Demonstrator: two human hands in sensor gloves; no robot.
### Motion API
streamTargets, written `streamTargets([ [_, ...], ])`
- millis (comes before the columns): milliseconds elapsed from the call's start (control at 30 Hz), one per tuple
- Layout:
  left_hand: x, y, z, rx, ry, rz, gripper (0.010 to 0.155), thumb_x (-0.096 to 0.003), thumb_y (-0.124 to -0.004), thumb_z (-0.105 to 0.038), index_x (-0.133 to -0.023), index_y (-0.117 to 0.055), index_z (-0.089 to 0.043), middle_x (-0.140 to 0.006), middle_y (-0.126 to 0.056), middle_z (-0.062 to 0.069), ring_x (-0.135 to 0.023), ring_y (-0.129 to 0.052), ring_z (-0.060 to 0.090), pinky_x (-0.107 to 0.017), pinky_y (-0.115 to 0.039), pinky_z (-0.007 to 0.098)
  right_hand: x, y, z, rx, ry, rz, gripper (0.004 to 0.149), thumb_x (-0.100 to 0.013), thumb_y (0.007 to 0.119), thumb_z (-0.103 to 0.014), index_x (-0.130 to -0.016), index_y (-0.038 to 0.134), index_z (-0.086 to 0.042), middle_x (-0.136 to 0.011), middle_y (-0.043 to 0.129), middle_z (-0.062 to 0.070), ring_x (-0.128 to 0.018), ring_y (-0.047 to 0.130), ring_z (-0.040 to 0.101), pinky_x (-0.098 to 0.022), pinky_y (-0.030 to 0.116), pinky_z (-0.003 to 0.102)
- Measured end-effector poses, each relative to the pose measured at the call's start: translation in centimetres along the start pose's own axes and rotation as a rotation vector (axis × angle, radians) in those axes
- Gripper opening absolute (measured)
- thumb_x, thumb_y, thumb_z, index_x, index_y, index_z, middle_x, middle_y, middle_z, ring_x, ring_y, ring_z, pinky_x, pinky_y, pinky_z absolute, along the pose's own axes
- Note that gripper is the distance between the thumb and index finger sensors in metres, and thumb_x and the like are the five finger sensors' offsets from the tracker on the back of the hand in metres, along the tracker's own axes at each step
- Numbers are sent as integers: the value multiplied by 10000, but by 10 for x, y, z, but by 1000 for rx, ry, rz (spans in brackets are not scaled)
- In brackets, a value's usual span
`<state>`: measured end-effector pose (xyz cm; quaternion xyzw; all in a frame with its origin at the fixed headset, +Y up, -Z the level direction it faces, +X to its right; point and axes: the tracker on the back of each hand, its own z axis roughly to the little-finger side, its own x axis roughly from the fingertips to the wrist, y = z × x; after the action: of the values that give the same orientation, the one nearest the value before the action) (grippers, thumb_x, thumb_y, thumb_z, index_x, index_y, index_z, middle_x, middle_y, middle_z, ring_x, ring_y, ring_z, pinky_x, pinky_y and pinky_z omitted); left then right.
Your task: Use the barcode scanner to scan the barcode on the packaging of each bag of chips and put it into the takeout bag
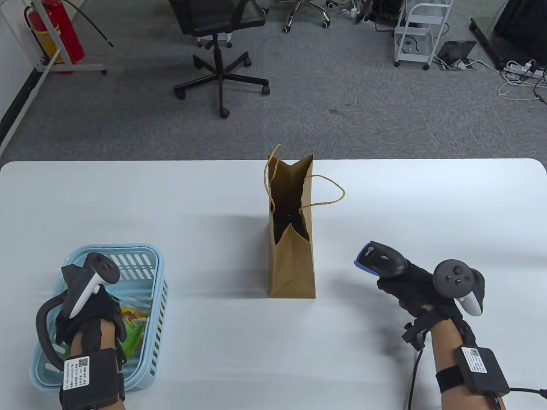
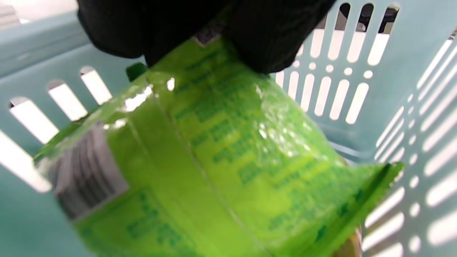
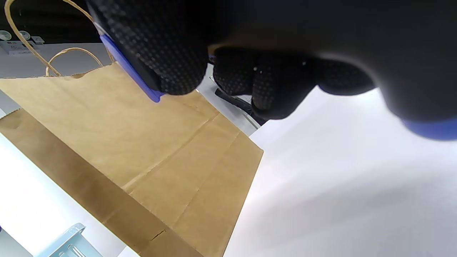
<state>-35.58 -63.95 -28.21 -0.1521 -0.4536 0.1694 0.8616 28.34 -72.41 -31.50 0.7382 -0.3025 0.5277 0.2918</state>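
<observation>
My left hand is down inside the light blue basket at the table's front left. In the left wrist view its gloved fingers pinch the top of a bright green bag of chips, whose barcode faces the camera. My right hand grips a black and blue barcode scanner, its head pointing left toward the paper bag. The brown takeout bag stands upright and open mid-table, between the two hands.
More snack packets lie in the basket beside my left hand. An office chair and a white cart stand on the carpet beyond the table's far edge. The bag's twine handles stick out sideways.
</observation>
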Motion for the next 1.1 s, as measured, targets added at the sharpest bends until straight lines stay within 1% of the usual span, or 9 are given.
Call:
streamTargets([
  [100,8,9,2,18,3,-77,638,-527,-810,-209,-1122,-587,-145,-894,-841,101,-705,-895,373,-552,-772,551,0,0,0,-3,0,3,544,-535,893,-343,-946,746,-17,-771,941,155,-563,1063,323,-454,873,550],
  [167,16,18,5,44,-6,-98,626,-528,-806,-207,-1117,-605,-146,-884,-848,100,-682,-906,366,-534,-786,537,0,1,0,-3,0,3,543,-536,892,-342,-946,747,-17,-771,940,157,-563,1062,325,-455,872,550],
  [300,42,44,20,176,-30,-213,617,-532,-790,-209,-1119,-612,-140,-883,-840,112,-644,-926,357,-480,-831,502,-1,2,-4,-16,-10,6,553,-540,884,-342,-953,735,-5,-780,932,166,-573,1055,333,-461,865,556],
  [367,55,57,32,281,-45,-263,607,-540,-772,-213,-1120,-613,-132,-884,-824,120,-627,-943,344,-434,-884,464,-1,0,-10,-40,-27,27,565,-548,870,-344,-963,714,6,-793,917,173,-582,1045,338,-470,855,560],
  [500,76,75,52,589,-172,-359,590,-542,-753,-208,-1111,-633,-106,-876,-806,142,-606,-969,327,-395,-948,417,-1,-9,-32,-133,-134,124,583,-559,850,-345,-975,680,26,-809,892,189,-587,1031,345,-472,845,565],
  [667,84,78,52,1018,-329,-424,586,-543,-739,-210,-1099,-635,-56,-850,-796,160,-587,-973,314,-367,-979,392,2,-25,-69,-196,-268,252,593,-568,835,-347,-983,654,36,-823,873,194,-598,1018,347,-472,840,559],
  [833,75,62,21,1465,-507,-388,604,-549,-712,-208,-1108,-576,-25,-852,-762,163,-601,-964,311,-379,-987,385,1,-27,-111,-230,-366,313,596,-573,828,-350,-986,647,40,-826,866,199,-598,1015,348,-468,840,554],
  [967,69,49,-18,1774,-671,-270,612,-554,-695,-209,-1114,-532,-24,-868,-732,155,-633,-953,304,-412,-987,379,-3,-20,-147,-189,-432,322,599,-574,827,-353,-987,650,42,-826,868,200,-596,1017,347,-465,842,551],
  [1100,73,39,-66,1958,-840,-110,633,-545,-708,-185,-1121,-490,-37,-894,-696,144,-694,-930,309,-461,-981,387,-10,-7,-178,-174,-485,310,598,-575,826,-355,-987,652,42,-825,870,199,-595,1018,345,-463,844,549],
])
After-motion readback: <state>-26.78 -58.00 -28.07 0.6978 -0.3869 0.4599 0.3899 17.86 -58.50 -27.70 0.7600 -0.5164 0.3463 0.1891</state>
